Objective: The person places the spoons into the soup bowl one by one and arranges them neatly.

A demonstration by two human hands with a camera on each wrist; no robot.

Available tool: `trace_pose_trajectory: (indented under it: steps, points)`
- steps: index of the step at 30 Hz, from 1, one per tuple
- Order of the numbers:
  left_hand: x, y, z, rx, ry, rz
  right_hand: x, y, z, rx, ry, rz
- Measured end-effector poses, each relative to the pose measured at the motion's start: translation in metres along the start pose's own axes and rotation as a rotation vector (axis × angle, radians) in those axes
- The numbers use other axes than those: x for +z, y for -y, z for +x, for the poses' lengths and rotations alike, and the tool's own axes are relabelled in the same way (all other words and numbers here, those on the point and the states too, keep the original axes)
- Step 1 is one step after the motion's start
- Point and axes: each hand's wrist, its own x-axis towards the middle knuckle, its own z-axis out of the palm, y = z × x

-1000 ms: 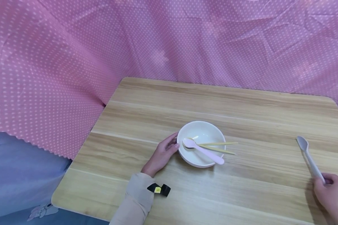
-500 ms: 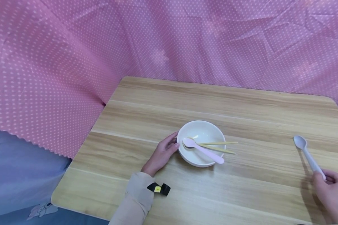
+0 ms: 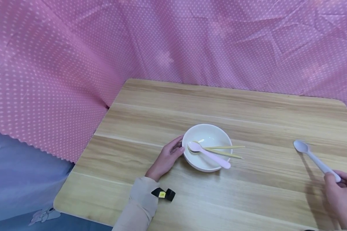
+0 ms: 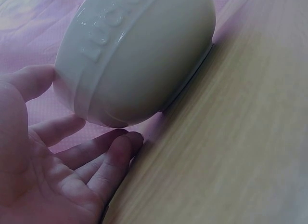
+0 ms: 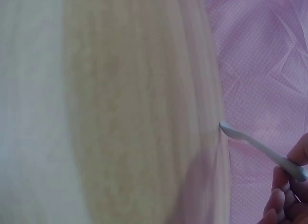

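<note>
A white bowl (image 3: 206,133) stands on the wooden table, with raised lettering on its outer wall (image 4: 144,55) in the left wrist view. Inside lean a pale pink spoon (image 3: 212,157) and a pair of yellow chopsticks (image 3: 225,147), ends past the rim. My left hand (image 3: 168,157) touches the bowl's left side with thumb and fingertips, its palm open and fingers relaxed in the left wrist view (image 4: 53,166). At the far right my right hand (image 3: 342,195) pinches the handle end of a grey-white spoon (image 3: 316,160), bowl end pointing forward and left.
The wooden table (image 3: 263,199) has rounded corners. A pink polka-dot cloth (image 3: 173,41) hangs behind it and on the left. Blue fabric (image 3: 23,179) lies beyond its left edge. A black strap with a yellow tag (image 3: 163,194) sticks out from the left sleeve.
The spoon in my right hand has swung leftward, its head moving left and its face turning more toward the head view. My left hand and the bowl have stayed put.
</note>
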Motion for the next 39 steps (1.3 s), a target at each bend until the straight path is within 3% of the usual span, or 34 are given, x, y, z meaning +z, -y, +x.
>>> trace_pose_trajectory:
  steps: [6, 13, 16, 26, 39]
  points:
    - [0.000, 0.000, -0.001, 0.011, -0.009, 0.003, 0.003, 0.001, -0.002, -0.044, 0.004, 0.052]
    - [0.001, -0.031, -0.011, -0.028, 0.022, 0.010, 0.006, 0.011, -0.013, -0.086, -0.016, 0.036]
    - [0.001, -0.031, -0.012, -0.025, 0.021, 0.013, 0.007, 0.018, -0.017, -0.095, -0.025, 0.019]
    - [0.000, -0.031, -0.011, -0.023, 0.017, 0.025, 0.018, 0.036, -0.031, -0.294, -0.087, 0.051]
    - [0.000, -0.032, -0.012, -0.027, 0.018, 0.027, 0.030, 0.056, -0.046, -0.390, -0.060, 0.059]
